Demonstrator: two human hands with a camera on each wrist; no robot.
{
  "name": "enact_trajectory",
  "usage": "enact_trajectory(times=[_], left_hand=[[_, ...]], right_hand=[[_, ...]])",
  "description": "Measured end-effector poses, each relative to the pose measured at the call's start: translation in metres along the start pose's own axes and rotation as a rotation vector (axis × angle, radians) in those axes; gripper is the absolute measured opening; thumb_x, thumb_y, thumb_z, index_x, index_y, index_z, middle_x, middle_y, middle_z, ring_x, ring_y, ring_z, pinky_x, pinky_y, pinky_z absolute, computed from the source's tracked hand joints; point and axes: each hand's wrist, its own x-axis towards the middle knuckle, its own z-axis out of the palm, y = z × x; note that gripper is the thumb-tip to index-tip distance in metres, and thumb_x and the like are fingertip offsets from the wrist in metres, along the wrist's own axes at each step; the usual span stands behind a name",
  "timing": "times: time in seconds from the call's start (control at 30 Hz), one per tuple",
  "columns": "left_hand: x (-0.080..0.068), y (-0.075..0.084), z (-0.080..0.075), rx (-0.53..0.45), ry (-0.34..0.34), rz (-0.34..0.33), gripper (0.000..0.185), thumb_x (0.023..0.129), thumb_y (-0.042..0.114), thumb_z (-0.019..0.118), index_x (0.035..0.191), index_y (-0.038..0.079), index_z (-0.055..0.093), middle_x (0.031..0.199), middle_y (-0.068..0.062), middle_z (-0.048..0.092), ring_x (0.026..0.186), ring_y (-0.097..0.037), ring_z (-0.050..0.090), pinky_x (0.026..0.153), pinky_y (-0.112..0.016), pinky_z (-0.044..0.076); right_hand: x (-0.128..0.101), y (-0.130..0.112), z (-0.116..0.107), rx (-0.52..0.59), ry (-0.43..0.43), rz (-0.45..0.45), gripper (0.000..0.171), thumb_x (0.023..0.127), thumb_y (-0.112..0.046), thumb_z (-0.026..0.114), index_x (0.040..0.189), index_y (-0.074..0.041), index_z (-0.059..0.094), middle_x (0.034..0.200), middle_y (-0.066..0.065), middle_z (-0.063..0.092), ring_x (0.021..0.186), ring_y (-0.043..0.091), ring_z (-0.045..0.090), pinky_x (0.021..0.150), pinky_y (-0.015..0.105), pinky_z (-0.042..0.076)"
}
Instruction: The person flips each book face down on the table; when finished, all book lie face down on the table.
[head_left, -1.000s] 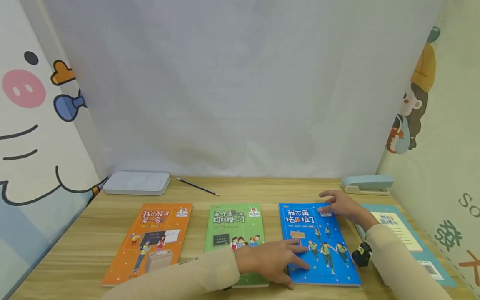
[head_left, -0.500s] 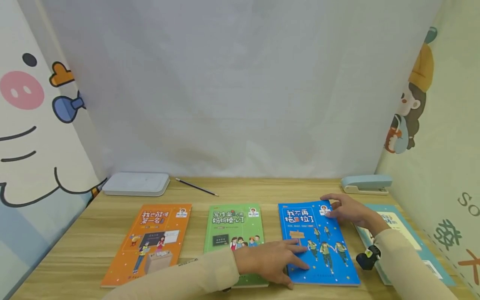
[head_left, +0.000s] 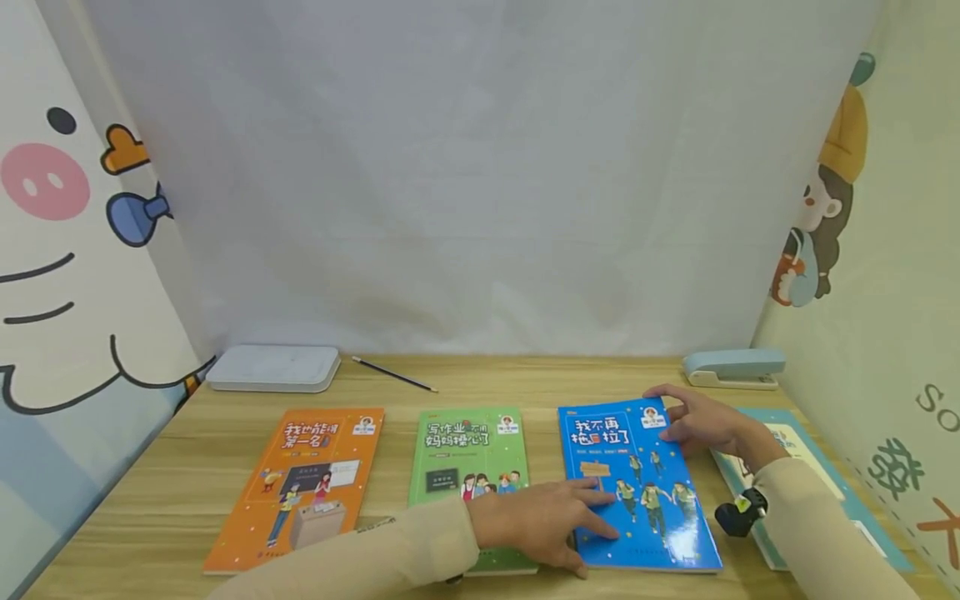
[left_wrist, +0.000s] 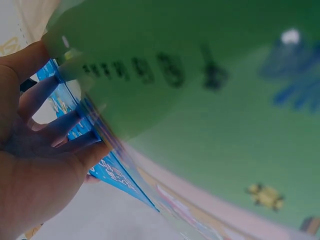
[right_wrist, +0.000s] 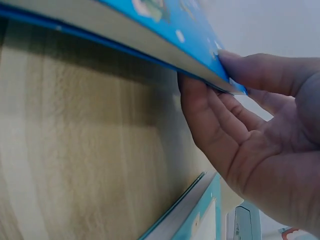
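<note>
On the wooden desk (head_left: pixel 480 387), lower right of the head view, the blue book (head_left: pixel 637 492) lies barely lifted. The left hand (head_left: pixel 543 521) presses its near edge with flat fingers; the right hand (head_left: pixel 693 421) pinches its raised far corner.

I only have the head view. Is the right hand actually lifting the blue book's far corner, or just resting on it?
Observer: The right wrist view shows the blue book raised off the table at that corner, thumb on top, fingers underneath.
Operator: And the left hand, is it under the cover too?
Observer: The left wrist view shows the left hand with fingers spread flat on the blue cover, none curled under its edge.
Operator: Anything beneath the right hand I should watch?
Observer: The right wrist view shows the teal book lying flat just beside the raised corner, apart from the fingers.
</note>
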Motion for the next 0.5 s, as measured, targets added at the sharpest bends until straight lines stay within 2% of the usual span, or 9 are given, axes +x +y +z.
enact_trajectory(times=[0.3, 0.5], left_hand=[[0.007, 0.003, -0.008, 0.056, -0.033, 0.012, 0.054, 0.086, 0.042, 0.076, 0.137, 0.028, 0.062, 0.159, -0.001, 0.039, 0.150, -0.021, 0.032, 0.121, -0.030, 0.029], [0.008, 0.006, -0.015, 0.039, -0.056, -0.013, 0.050, 0.087, 0.046, 0.075, 0.133, 0.027, 0.066, 0.157, 0.000, 0.042, 0.148, -0.017, 0.036, 0.119, -0.029, 0.033]], right_hand=[[-0.006, -0.002, -0.005, 0.079, -0.009, -0.046, 0.060, 0.096, -0.005, 0.060, 0.147, -0.004, 0.029, 0.133, 0.027, 0.057, 0.101, 0.031, 0.069, 0.086, 0.050, 0.060], [-0.010, -0.003, -0.005, 0.104, 0.021, -0.073, 0.055, 0.099, -0.008, 0.058, 0.147, -0.006, 0.031, 0.130, 0.020, 0.059, 0.100, 0.029, 0.069, 0.086, 0.048, 0.060]])
